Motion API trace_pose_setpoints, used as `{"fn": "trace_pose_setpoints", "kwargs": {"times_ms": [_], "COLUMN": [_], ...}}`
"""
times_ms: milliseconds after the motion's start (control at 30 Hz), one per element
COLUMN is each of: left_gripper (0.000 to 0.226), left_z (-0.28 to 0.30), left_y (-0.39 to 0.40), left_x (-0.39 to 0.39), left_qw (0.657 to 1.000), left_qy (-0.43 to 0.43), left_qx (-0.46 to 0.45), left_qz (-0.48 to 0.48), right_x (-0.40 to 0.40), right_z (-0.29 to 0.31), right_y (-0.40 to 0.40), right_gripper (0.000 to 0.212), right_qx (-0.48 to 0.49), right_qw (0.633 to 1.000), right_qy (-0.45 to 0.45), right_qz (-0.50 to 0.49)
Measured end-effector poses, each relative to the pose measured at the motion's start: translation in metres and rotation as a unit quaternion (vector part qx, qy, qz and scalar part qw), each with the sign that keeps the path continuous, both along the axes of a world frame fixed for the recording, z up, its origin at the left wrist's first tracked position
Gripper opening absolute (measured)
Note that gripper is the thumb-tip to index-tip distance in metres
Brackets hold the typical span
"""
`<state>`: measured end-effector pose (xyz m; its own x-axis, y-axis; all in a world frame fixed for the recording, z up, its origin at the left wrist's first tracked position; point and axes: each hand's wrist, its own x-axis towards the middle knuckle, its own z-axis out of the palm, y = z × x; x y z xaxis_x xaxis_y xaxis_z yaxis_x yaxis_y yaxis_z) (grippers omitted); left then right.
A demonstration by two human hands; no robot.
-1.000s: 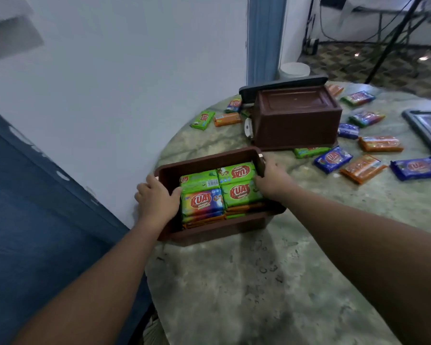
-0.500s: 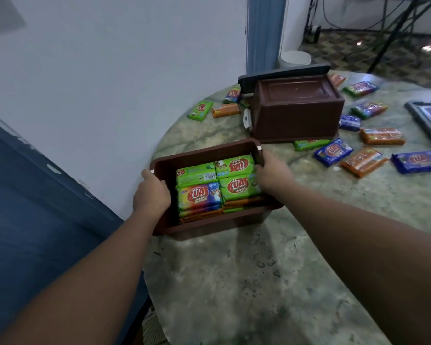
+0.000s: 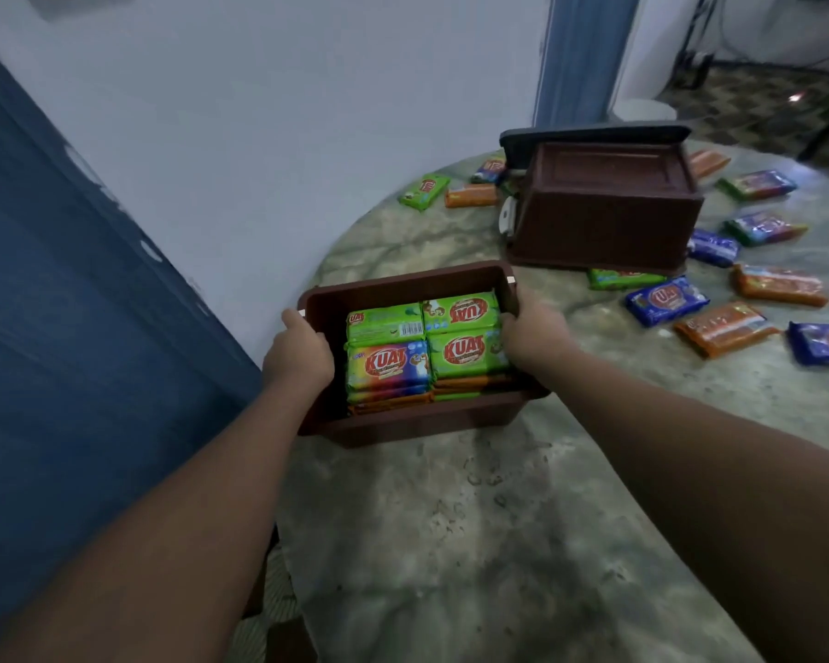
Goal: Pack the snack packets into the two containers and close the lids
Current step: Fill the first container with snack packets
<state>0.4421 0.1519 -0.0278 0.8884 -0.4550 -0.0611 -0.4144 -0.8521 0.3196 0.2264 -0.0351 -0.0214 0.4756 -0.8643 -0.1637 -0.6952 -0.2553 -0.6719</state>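
My left hand grips the left wall of the open brown container, my right hand grips its right wall; container sits at the marble table's left edge, full of KUAT snack packets; second brown container upside down at far edge, loose packets beside it.

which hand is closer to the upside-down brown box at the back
Right. The right hand grips the open container's end facing the upturned box; the left hand grips the far end.
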Motion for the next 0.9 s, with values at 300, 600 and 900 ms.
{"fn": "trace_pose_setpoints", "kwargs": {"times_ms": [300,600,900], "left_gripper": [0.034,0.036,0.036], "left_z": [-0.001,0.003,-0.003], "left_y": [0.017,0.029,0.053], "left_x": [-0.025,-0.051,-0.106], "left_qw": [0.999,0.998,0.992], "left_qy": [0.002,0.012,0.006], "left_qx": [-0.014,-0.024,-0.029], "left_qz": [0.045,0.063,0.125], "right_x": [-0.015,-0.028,-0.061], "right_z": [0.003,0.004,-0.002], "right_y": [0.008,0.012,0.012], "right_gripper": [0.037,0.032,0.029], "right_qx": [-0.009,-0.006,-0.023], "right_qw": [0.999,0.998,0.993], "right_qy": [0.001,-0.012,0.015], "right_qz": [0.037,0.054,0.118]}}
